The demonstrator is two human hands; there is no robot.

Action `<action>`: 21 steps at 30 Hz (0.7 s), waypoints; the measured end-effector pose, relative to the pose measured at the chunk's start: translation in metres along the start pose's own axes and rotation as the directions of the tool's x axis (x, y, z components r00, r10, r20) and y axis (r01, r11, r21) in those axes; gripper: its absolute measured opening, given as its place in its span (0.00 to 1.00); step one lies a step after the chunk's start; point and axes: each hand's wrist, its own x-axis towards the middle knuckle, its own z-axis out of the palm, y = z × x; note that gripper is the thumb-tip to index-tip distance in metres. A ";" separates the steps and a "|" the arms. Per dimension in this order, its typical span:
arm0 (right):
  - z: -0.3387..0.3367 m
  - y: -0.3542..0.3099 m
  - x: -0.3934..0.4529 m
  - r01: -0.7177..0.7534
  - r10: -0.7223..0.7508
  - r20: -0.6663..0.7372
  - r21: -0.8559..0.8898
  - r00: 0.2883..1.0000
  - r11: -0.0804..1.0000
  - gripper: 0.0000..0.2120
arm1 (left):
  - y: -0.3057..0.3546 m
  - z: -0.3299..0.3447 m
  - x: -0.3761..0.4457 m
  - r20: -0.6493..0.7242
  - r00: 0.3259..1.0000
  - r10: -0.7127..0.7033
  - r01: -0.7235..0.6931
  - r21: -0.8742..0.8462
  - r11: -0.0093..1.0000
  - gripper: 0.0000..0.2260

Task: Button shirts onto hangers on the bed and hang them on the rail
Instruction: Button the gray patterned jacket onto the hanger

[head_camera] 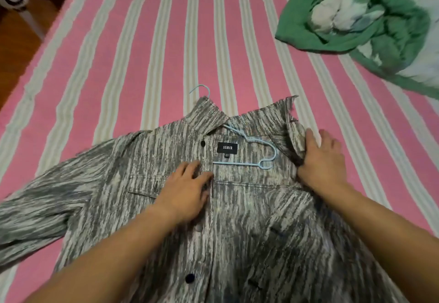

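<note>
Black neck label (227,148) inside the collar reads "SEM/R" in white capitals; the smaller tag beneath it is illegible. The shirt (152,167) is a grey-and-white streaked weave with dark round buttons and a chest pocket. It lies front-up on the bed (147,41), which has a pink-and-cream striped cover, with one sleeve spread to the left. A pale blue hanger (259,150) sits inside the open neck, its hook protruding past the collar. Left hand (187,191) rests flat on the button placket, its grip released, fingers extended. Right hand (323,160) pinches the opposite front panel near the collar. A crumpled green-and-white garment (356,22) lies well apart, upper right.
</note>
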 end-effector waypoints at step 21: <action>0.029 -0.094 -0.100 0.181 -0.373 0.263 0.547 0.890 0.817 0.25 | 0.004 0.031 0.013 -0.004 0.998 -0.067 0.067 -0.014 0.998 0.26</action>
